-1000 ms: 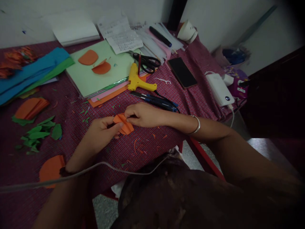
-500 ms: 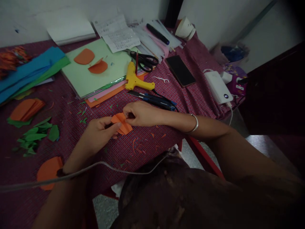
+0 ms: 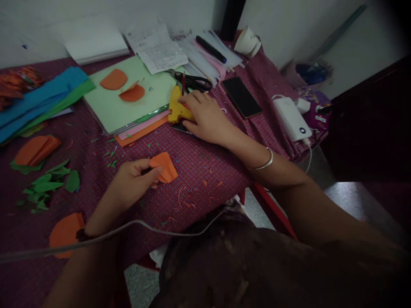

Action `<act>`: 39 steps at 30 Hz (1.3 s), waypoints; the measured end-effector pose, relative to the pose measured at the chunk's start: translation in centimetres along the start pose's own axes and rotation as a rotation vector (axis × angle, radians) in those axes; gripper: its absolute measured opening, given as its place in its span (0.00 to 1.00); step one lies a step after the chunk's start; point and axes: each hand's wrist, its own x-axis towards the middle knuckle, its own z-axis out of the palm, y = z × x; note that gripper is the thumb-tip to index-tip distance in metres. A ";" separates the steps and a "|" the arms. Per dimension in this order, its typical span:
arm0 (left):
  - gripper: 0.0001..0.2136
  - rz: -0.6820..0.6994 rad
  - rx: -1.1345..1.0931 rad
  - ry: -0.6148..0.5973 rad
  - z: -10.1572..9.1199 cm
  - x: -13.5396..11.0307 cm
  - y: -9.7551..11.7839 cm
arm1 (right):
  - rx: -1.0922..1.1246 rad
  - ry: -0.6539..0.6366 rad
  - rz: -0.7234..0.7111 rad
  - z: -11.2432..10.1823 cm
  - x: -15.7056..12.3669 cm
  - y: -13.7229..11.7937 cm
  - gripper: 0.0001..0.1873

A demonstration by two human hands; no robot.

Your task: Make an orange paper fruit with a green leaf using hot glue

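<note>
My left hand (image 3: 133, 184) pinches a folded orange paper piece (image 3: 164, 167) just above the red checked tablecloth (image 3: 199, 171). Farther back, my right hand (image 3: 205, 116) lies over the handle of a yellow glue gun (image 3: 176, 107), fingers curled around it. The gun rests on the edge of a stack of coloured sheets (image 3: 128, 107) topped by a light green one. Black scissors (image 3: 192, 81) lie just behind the gun.
A black phone (image 3: 241, 96), a white power bank (image 3: 291, 118) and a paper cup (image 3: 247, 42) sit at the right. Orange cut-outs (image 3: 122, 85), green leaf cuttings (image 3: 48, 182), blue sheets (image 3: 38, 96) and orange pieces (image 3: 66, 231) lie at the left. Paper scraps litter the cloth.
My right hand has let go of the orange paper piece and moved back to the yellow glue gun. My left hand still holds the piece in about the same spot.
</note>
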 end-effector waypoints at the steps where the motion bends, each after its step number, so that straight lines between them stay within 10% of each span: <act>1: 0.12 0.000 0.007 0.000 0.0 0.0 -0.1 | -0.031 -0.014 0.033 0.2 0.2 0.5 0.27; 9: 0.12 -0.012 0.010 0.011 -0.1 0.0 -0.1 | -0.068 -0.013 0.064 2.4 2.0 2.7 0.28; 16: 0.11 0.008 -0.066 0.007 0.2 -0.2 0.8 | 0.420 0.239 -0.042 -1.9 -0.5 0.5 0.27; 22: 0.10 -0.009 -0.116 0.004 0.4 -0.3 0.9 | 0.682 -0.212 -0.191 -3.7 -7.4 -2.3 0.23; 39: 0.13 0.034 -0.138 -0.021 0.5 0.0 -0.1 | 0.547 -0.404 -0.287 -1.5 -7.9 -1.3 0.23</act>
